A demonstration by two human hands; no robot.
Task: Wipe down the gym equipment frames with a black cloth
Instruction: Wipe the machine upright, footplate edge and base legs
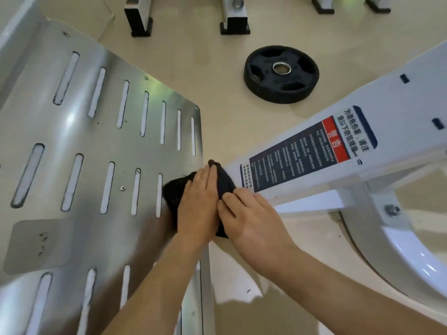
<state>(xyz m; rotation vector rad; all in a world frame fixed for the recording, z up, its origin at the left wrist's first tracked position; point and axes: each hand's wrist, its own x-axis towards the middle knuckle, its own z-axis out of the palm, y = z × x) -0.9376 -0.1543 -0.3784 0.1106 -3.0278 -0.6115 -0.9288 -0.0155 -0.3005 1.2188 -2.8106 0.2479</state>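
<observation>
Black cloth (174, 193) is bunched right at the join where the slotted steel footplate (96, 146) meets the lower end of the white frame beam (399, 100), and both hands are on it! The left hand (198, 204) lies flat on top, fingers straight and together, pressing the fabric onto the plate's right edge. Dark folds poke out to its left and beyond its fingertips. The right hand (251, 218) sits just beside it, touching it, fingers laid out nearly straight with the tips on the cloth's right-hand fold at the foot of the beam. I can make out no pinch, though the thumb is hidden. So that's 2 flat hands, nothing gripped. By my read this cloth is soft, light and floppy. It will crumple and ride up under a push, so a wad under the flat of the palm is the sensible hold, loose corners tucked in so they don't drag. The smooth painted beam should let it glide, while the plate's slots and corner look likelier to snag a trailing fold. The next stretch, I'd guess, runs up the beam over the red and navy warning label (309, 151), where light pressure would spare the sticker's edges. Out on the beige floor (217, 76), well apart from the action, a black weight plate (280, 73) lies flat. A curved white frame member (399, 250) with a bolt (391, 210) stands at the right, more frame to cover.
</observation>
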